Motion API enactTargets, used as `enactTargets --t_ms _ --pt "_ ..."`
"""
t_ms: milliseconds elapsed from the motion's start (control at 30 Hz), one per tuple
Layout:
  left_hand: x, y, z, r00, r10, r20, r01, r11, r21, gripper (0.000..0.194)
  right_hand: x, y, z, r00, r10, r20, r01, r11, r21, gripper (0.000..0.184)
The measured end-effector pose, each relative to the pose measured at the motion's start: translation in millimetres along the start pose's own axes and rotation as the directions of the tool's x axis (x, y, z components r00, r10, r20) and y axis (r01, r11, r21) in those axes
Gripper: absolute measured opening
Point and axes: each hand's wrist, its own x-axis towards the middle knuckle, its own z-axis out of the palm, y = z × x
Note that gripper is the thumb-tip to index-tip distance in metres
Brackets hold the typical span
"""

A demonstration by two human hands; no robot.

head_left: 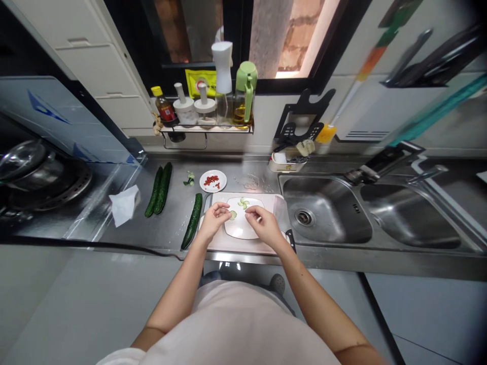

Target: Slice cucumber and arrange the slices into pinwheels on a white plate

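Note:
A white plate rests on the pale cutting board in front of me. Toward its far edge several thin cucumber slices lie fanned out. My left hand, over the plate's left side, pinches a single cucumber slice at the fingertips. Over the right side, my right hand has thumb and finger pinched together; whatever they hold is too small to make out. A knife with a black handle lies at the board's right edge, its blade mostly hidden.
One whole cucumber lies left of the board, with two more cucumbers farther left. Behind are a small plate of red pieces and green scraps. A paper towel lies left; a double sink is right.

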Motion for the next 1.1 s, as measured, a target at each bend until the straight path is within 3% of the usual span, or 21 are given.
enactTargets --t_ms 233,400,500,600,733,833,933,1100 --pt "-8.0 5.4 12.2 0.988 0.022 0.154 -0.029 0.999 0.044 0.039 4.5 -7.4 3.9 0.989 -0.116 0.091 0.118 0.993 -0.018 0.014" --pt "-11.9 -4.4 19.8 0.989 0.005 0.148 -0.01 0.999 0.032 0.038 0.2 -1.2 4.2 0.981 -0.124 0.147 0.131 0.991 -0.037 0.012" --pt "-15.2 -11.1 24.2 0.997 -0.051 0.061 0.05 0.999 0.023 0.041 -0.1 4.7 3.3 0.986 -0.103 0.127 0.109 0.993 -0.038 0.012" --pt "-19.7 -16.5 27.7 0.982 -0.186 -0.005 0.186 0.982 -0.026 0.043 1.6 8.9 2.3 0.994 -0.071 0.078 0.074 0.997 -0.026 0.013" --pt "-24.0 -16.0 30.8 0.918 -0.381 0.106 0.395 0.897 -0.199 0.045 3.3 10.3 1.3 0.995 -0.066 0.069 0.067 0.998 0.0 0.014" --pt "-23.3 -9.8 32.7 0.876 -0.443 0.189 0.481 0.833 -0.275 0.045 2.3 9.7 0.9 0.992 -0.092 0.08 0.091 0.996 0.016 0.015" --pt "-20.4 -4.2 34.1 0.865 -0.458 0.207 0.501 0.812 -0.299 0.045 0.3 9.8 0.9 0.988 -0.129 0.091 0.127 0.992 0.026 0.015" --pt "-15.6 -4.6 33.8 0.904 -0.404 0.138 0.426 0.862 -0.275 0.05 -1.8 15.0 3.2 0.983 -0.151 0.104 0.148 0.988 0.03 0.012"
